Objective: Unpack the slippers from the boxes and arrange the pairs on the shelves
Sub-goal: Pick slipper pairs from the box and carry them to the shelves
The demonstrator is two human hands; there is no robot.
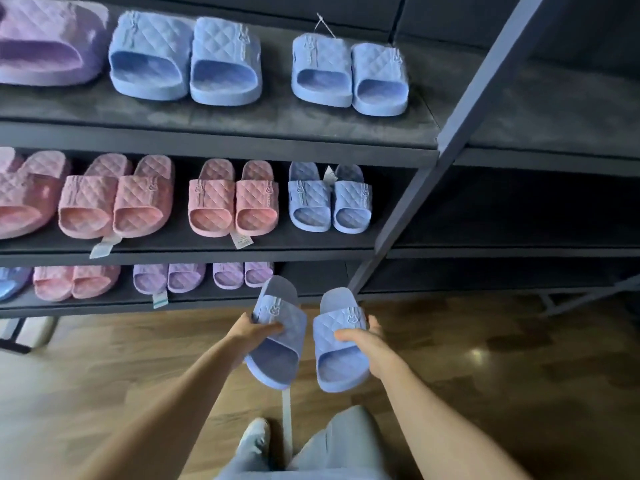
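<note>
1. Left hand [257,332] grips the first blue slipper [277,306] around its strap, thumb on top.
2. Right hand [369,337] holds the second blue slipper [341,370] the same way.
3. Both arms are stretched out at lower centre, with the slippers near the bottom shelf [86,310].

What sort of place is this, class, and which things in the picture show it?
Probably a shop display or stockroom. Dark shelves hold rows of same-style quilted slippers in pairs. Paper tags hang from several. The left hand and right hand hold another blue pair.
</note>
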